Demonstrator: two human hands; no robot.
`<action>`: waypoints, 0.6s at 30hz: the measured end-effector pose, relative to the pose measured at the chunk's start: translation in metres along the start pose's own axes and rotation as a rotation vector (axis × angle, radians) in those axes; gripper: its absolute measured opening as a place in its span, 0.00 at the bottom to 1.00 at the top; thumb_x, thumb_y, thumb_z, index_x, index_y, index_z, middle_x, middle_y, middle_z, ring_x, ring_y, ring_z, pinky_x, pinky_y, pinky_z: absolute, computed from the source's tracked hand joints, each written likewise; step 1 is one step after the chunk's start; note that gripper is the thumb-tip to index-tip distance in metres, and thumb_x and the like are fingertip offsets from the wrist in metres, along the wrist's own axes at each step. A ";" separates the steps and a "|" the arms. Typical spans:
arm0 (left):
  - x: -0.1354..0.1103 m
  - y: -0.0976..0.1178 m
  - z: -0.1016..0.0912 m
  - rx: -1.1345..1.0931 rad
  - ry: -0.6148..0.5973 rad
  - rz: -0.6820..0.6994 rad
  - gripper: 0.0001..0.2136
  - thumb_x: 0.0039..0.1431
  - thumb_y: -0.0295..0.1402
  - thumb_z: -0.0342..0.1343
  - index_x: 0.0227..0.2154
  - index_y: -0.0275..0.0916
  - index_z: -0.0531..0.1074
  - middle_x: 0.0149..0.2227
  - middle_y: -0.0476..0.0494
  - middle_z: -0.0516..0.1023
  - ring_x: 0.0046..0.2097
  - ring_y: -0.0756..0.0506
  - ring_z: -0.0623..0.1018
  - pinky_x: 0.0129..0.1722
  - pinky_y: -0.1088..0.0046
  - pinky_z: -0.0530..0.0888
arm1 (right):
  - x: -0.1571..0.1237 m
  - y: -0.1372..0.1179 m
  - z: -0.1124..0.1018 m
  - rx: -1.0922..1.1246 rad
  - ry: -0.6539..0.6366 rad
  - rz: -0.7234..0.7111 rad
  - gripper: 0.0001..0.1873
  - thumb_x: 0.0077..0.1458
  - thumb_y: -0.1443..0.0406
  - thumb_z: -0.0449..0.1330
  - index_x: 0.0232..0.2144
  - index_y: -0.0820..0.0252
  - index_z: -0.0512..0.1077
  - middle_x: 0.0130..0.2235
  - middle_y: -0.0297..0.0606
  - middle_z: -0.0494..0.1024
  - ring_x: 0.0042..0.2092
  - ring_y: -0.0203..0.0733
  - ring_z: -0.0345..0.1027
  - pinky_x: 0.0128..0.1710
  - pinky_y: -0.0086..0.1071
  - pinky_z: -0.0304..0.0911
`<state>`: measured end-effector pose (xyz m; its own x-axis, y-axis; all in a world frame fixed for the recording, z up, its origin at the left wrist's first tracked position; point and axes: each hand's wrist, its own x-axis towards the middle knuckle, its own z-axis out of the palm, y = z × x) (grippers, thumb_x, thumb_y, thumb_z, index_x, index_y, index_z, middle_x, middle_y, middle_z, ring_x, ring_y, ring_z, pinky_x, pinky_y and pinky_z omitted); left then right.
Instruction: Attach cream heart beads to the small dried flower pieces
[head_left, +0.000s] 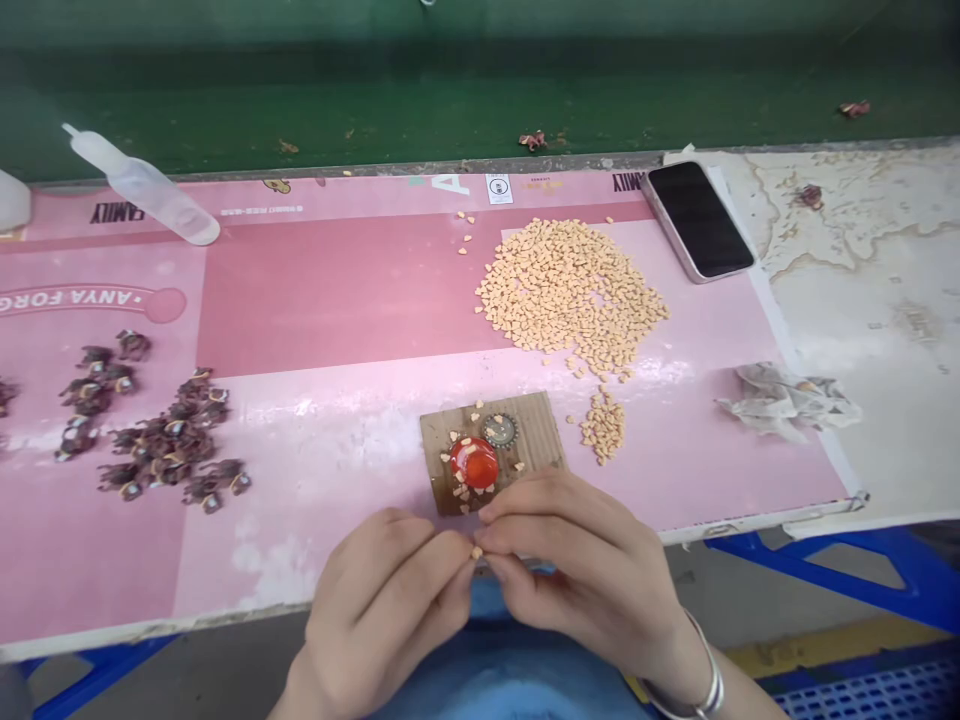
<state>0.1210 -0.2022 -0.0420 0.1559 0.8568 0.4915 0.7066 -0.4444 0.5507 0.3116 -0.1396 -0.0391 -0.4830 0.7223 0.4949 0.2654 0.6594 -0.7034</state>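
Observation:
My left hand (pixel 390 600) and my right hand (pixel 577 570) meet at the near table edge, fingers pinched together on one small tan heart-shaped piece (pixel 477 551). Just beyond them lies a brown cardboard square (pixel 525 425) with a red cap (pixel 475 463), a dark round metal cap (pixel 499 430) and a few tan pieces on it. A large heap of the same tan pieces (pixel 570 290) lies farther back, with a smaller cluster (pixel 604 425) to the right of the cardboard. A silver bangle is on my right wrist.
Dark brown finished pieces (pixel 161 440) are spread at the left on the pink mat (pixel 315 300). A clear squeeze bottle (pixel 142 185) lies at the back left. A phone (pixel 697 220) lies at the back right, a crumpled cloth (pixel 784 400) at the right. Blue table frame below.

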 end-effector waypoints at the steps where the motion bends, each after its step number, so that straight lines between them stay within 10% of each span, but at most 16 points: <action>1: -0.002 -0.001 0.001 -0.008 -0.001 -0.006 0.07 0.75 0.23 0.53 0.41 0.39 0.74 0.31 0.48 0.79 0.29 0.50 0.77 0.31 0.75 0.77 | 0.000 0.001 0.000 -0.015 0.000 -0.021 0.08 0.66 0.75 0.63 0.40 0.58 0.76 0.36 0.37 0.86 0.36 0.36 0.82 0.41 0.28 0.82; 18: 0.009 0.005 -0.001 -0.069 0.007 -0.127 0.12 0.64 0.16 0.54 0.36 0.41 0.70 0.28 0.50 0.77 0.27 0.52 0.76 0.28 0.79 0.76 | 0.001 -0.002 0.005 0.091 -0.035 0.100 0.11 0.62 0.76 0.61 0.40 0.56 0.75 0.36 0.36 0.85 0.35 0.36 0.81 0.38 0.27 0.81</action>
<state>0.1252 -0.1971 -0.0339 0.0628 0.9055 0.4198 0.6713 -0.3496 0.6535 0.3062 -0.1413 -0.0396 -0.4874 0.7747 0.4028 0.2376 0.5615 -0.7926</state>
